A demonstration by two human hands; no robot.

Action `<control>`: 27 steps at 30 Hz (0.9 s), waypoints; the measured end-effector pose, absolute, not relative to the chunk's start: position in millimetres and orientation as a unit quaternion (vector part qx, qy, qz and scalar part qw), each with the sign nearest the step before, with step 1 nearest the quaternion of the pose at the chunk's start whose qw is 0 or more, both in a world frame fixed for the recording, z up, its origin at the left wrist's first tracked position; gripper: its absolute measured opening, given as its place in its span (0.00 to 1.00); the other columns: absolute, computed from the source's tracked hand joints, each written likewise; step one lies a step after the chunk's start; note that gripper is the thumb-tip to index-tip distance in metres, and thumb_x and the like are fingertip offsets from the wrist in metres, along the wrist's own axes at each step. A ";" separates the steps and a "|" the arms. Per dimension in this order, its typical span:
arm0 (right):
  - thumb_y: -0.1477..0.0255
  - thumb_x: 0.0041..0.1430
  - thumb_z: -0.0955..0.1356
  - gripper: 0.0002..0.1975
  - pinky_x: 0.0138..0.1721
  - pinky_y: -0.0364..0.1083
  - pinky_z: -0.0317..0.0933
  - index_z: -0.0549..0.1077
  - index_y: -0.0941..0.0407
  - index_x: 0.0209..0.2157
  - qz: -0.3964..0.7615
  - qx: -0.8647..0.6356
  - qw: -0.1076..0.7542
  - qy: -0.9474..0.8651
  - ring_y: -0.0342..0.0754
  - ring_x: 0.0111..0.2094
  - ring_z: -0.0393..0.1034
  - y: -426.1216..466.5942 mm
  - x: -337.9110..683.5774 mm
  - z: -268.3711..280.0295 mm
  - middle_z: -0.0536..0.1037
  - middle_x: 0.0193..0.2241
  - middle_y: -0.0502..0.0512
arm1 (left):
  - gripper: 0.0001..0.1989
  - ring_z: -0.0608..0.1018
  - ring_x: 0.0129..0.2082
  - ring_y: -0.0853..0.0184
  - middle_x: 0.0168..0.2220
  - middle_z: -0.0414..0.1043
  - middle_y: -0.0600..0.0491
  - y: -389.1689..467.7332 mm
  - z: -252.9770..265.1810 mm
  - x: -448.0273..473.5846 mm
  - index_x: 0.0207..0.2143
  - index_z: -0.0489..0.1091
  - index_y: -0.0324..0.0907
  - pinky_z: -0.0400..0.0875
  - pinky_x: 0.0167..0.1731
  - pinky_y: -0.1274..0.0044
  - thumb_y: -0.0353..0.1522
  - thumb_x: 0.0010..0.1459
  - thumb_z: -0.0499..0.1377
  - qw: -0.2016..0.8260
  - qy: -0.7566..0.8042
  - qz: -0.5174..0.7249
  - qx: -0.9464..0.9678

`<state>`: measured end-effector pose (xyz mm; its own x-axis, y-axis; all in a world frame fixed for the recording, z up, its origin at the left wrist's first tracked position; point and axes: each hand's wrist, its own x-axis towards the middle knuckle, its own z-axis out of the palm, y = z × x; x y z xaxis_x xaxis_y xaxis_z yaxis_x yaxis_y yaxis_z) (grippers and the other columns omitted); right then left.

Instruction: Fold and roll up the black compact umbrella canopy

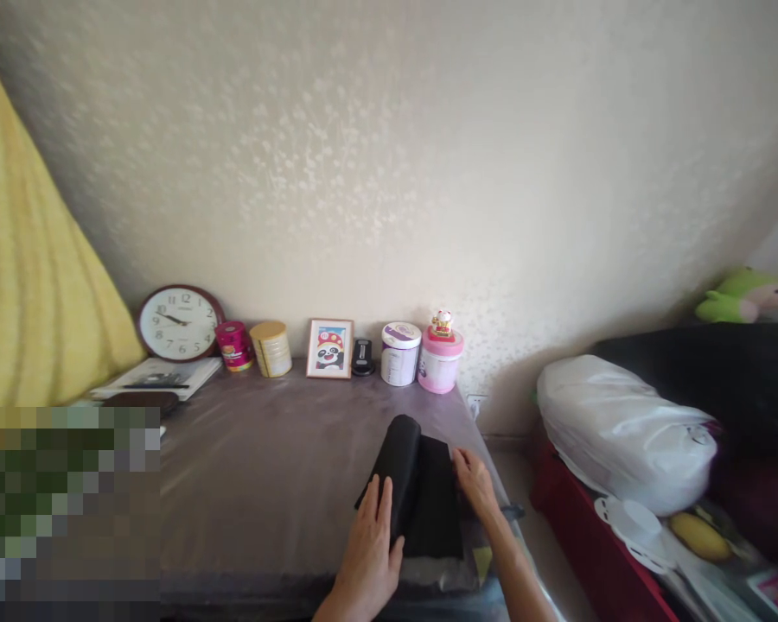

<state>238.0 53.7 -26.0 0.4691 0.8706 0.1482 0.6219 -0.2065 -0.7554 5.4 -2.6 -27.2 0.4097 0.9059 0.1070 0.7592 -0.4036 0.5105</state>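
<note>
On the table near its right end lies a black sheet, its left part rolled into a thick tube and its right part flat. I cannot tell whether it is cloth or a mat. My left hand lies against the near end of the tube with fingers stretched out and thumb apart. At the flat part's right edge is my right hand, its fingers closed in a pinch on that edge. The fingertips are partly hidden.
Along the wall stand a round clock, a pink tin, a yellow-lidded can, a panda picture and two tubs. Beyond the right edge, a white bag sits by a red box. Yellow curtain hangs left.
</note>
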 end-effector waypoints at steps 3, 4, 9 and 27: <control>0.62 0.53 0.60 0.15 0.36 0.46 0.62 0.74 0.54 0.31 0.171 -0.745 0.408 -0.500 0.52 0.35 0.73 42.1 228.4 -30.0 0.79 0.31 0.55 | 0.38 0.49 0.63 0.60 0.64 0.40 0.40 -4.1 -23.1 3.2 0.62 0.36 0.36 0.51 0.59 0.68 0.27 0.51 0.50 0.223 0.518 0.181 0.805; 0.62 0.53 0.60 0.15 0.35 0.46 0.62 0.74 0.54 0.31 0.165 -0.742 0.409 -0.505 0.52 0.34 0.73 39.3 224.6 -30.1 0.79 0.30 0.56 | 0.40 0.50 0.63 0.60 0.64 0.40 0.41 -4.6 -21.8 2.6 0.62 0.35 0.37 0.51 0.59 0.68 0.26 0.49 0.51 0.235 0.522 0.180 0.800; 0.61 0.54 0.60 0.17 0.29 0.45 0.58 0.72 0.55 0.37 0.106 -0.755 0.367 -0.533 0.52 0.27 0.72 29.3 209.0 -21.5 0.76 0.23 0.53 | 0.45 0.49 0.63 0.61 0.65 0.38 0.43 -6.2 -21.0 1.3 0.63 0.34 0.40 0.50 0.58 0.71 0.22 0.44 0.53 0.269 0.527 0.190 0.784; 0.62 0.51 0.62 0.19 0.32 0.46 0.62 0.73 0.60 0.39 0.209 -0.663 0.462 -0.551 0.50 0.29 0.71 67.3 166.5 0.7 0.77 0.25 0.55 | 0.46 0.49 0.63 0.61 0.64 0.40 0.39 -4.1 -35.5 8.5 0.62 0.33 0.33 0.48 0.59 0.73 0.17 0.40 0.50 0.243 0.545 0.177 0.783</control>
